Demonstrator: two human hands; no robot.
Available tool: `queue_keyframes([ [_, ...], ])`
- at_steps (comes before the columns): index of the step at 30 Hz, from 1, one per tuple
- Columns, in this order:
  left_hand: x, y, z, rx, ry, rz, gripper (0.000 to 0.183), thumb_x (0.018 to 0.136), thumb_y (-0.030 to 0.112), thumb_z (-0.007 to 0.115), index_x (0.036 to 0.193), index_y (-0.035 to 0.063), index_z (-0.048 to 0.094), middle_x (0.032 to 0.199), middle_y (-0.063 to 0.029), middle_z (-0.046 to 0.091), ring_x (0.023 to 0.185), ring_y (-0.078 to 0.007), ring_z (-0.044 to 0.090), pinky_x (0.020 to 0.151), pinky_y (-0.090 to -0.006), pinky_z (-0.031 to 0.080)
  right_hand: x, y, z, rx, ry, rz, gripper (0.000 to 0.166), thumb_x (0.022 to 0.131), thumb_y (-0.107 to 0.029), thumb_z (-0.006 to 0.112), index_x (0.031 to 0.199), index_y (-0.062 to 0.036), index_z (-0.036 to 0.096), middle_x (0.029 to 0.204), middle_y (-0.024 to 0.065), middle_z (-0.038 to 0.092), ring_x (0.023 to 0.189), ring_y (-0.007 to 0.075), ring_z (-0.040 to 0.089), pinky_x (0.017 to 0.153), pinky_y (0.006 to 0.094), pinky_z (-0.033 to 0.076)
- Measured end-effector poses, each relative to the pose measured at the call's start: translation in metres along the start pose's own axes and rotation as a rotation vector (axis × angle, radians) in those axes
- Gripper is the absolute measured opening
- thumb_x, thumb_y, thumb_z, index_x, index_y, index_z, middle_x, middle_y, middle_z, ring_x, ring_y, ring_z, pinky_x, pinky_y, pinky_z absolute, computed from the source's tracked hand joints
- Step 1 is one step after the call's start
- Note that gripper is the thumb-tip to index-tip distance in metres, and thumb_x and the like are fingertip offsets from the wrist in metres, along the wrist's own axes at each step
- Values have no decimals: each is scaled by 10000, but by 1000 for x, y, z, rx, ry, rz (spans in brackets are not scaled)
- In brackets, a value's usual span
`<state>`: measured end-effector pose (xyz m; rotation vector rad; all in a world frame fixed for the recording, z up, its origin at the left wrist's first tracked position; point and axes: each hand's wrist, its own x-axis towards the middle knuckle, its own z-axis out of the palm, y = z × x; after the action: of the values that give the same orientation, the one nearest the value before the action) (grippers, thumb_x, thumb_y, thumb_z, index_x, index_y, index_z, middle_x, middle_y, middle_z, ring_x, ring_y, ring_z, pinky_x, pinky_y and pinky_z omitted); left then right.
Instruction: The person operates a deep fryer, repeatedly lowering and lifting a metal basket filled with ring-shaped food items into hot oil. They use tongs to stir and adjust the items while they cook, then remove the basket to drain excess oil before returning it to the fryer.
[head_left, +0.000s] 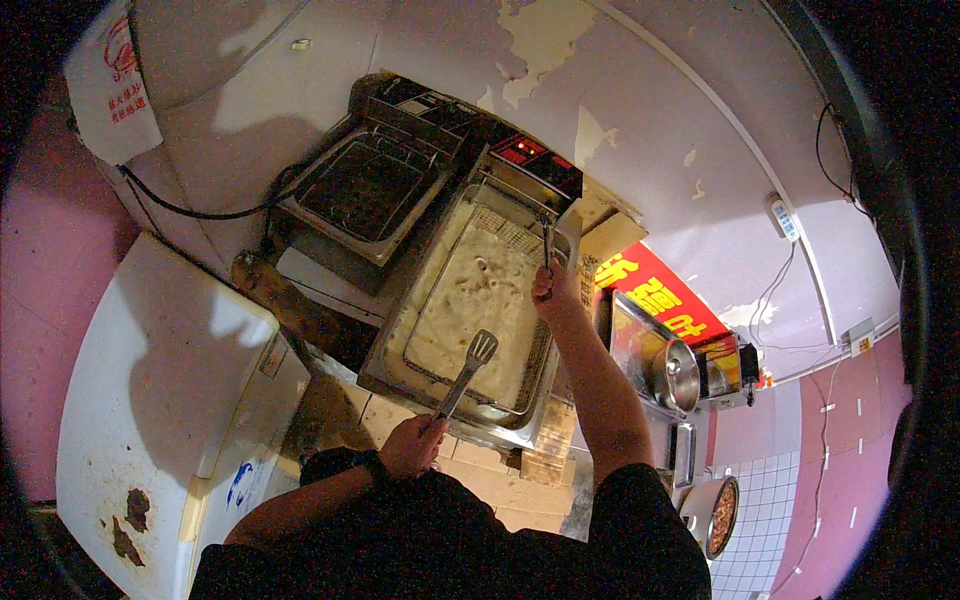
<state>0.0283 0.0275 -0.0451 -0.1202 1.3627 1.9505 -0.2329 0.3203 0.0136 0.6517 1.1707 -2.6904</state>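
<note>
In my left hand (410, 448) is a slotted metal spatula (481, 348), its head tilted above the near part of an electric deep fryer's tank (385, 363). My right hand (553, 289) grips a dark handle (547, 238) at the tank's right side; whether this belongs to the basket or a separate tool, I cannot tell. A wire basket (507, 226) sits in the tank, largely covered by pale, foamy oil (450, 315). Several brownish pieces (484, 283) show in the foam near the middle. Red lights glow on the control panel (528, 148).
A second, dark fryer tank (365, 186) adjoins on the left. A white chest freezer (165, 360) with rust patches stands at the lower left. Cardboard (619, 238), a steel pan lid (677, 375) and a round pot (721, 517) of brown food are at the right. A black cable (214, 215) runs behind the freezer.
</note>
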Motion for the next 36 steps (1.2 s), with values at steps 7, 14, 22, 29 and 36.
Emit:
queue_keyframes([
  [7, 2, -3, -3, 68, 11, 11, 361, 962, 390, 460, 784, 75, 473, 567, 22, 423, 469, -88, 421, 430, -268, 362, -8, 1, 14, -27, 51, -14, 334, 999, -308, 374, 746, -99, 433, 553, -15, 392, 410, 104, 342, 368, 242, 305],
  [14, -4, 8, 2, 86, 2, 15, 363, 961, 397, 461, 787, 78, 465, 565, 21, 420, 457, -86, 414, 422, -268, 359, -5, -3, 5, -18, 54, -11, 324, 999, -303, 375, 742, -111, 420, 549, -11, 393, 410, 102, 347, 364, 238, 300],
  [22, 6, -10, -2, 91, 25, 41, 386, 960, 414, 459, 778, 74, 465, 558, 17, 417, 448, -83, 409, 413, -269, 345, -6, -2, 9, -3, 20, 0, 305, 993, -303, 392, 747, -124, 411, 552, -25, 380, 410, 99, 337, 366, 237, 295],
  [29, 10, -15, -4, 47, 4, 23, 380, 961, 403, 459, 780, 69, 468, 562, 16, 417, 447, -82, 409, 412, -271, 347, -5, -2, 10, -3, 50, 11, 293, 1001, -313, 370, 777, -129, 412, 561, -28, 385, 417, 96, 332, 371, 236, 293],
  [36, 2, -2, 0, 21, 16, -17, 352, 959, 377, 470, 790, 68, 469, 571, 21, 407, 446, -82, 404, 409, -270, 347, -8, -2, 12, -13, 56, 29, 319, 1004, -337, 351, 781, -121, 427, 554, -34, 396, 408, 97, 340, 369, 239, 294],
])
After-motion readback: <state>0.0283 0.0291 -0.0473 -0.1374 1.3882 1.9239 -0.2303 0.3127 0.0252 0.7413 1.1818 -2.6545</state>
